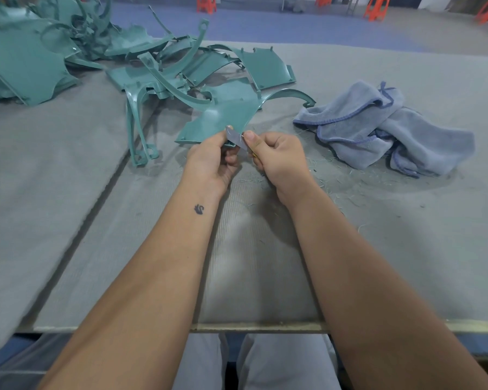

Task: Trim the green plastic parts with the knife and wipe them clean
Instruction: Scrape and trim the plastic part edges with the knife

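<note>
My left hand (213, 153) pinches the green panel (217, 119), right hand (276, 156) grips the knife (237, 140) — I'd keep the blade shallow along the edge.

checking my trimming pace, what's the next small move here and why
Probably draw the knife along the green part's near edge: the right hand holds the blade against it, the left hand pinches the part, and the cloth lies untouched.

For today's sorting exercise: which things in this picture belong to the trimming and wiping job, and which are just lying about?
Belong to the job:
green part held by the left hand
knife in the right hand
blue cloth
pile of green parts

Lying about:
orange stools
shavings on the table
</note>
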Motion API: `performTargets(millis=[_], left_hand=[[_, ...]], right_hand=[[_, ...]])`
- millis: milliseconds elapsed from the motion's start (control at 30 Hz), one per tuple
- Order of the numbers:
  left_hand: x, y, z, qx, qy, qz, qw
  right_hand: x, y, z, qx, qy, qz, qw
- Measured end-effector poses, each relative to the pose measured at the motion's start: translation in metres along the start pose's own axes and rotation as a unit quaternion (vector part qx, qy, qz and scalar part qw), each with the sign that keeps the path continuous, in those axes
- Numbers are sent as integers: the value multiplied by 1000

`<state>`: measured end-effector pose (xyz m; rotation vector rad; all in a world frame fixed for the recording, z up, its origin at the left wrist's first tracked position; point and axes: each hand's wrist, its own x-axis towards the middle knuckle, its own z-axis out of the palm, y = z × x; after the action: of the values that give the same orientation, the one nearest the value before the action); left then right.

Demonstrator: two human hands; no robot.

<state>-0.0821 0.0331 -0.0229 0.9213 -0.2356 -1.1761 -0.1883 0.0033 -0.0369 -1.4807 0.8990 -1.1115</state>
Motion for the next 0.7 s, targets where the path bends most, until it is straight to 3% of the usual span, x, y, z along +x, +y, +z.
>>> performTargets(millis=[533,700], left_hand=[[-4,0,1,-2,-8,-1,1000],[-7,0,-2,-2,-22,-6,1000]], right_hand=[[0,-1,-2,6,6,-8,1000],[6,-1,-6,51,62,12,997]])
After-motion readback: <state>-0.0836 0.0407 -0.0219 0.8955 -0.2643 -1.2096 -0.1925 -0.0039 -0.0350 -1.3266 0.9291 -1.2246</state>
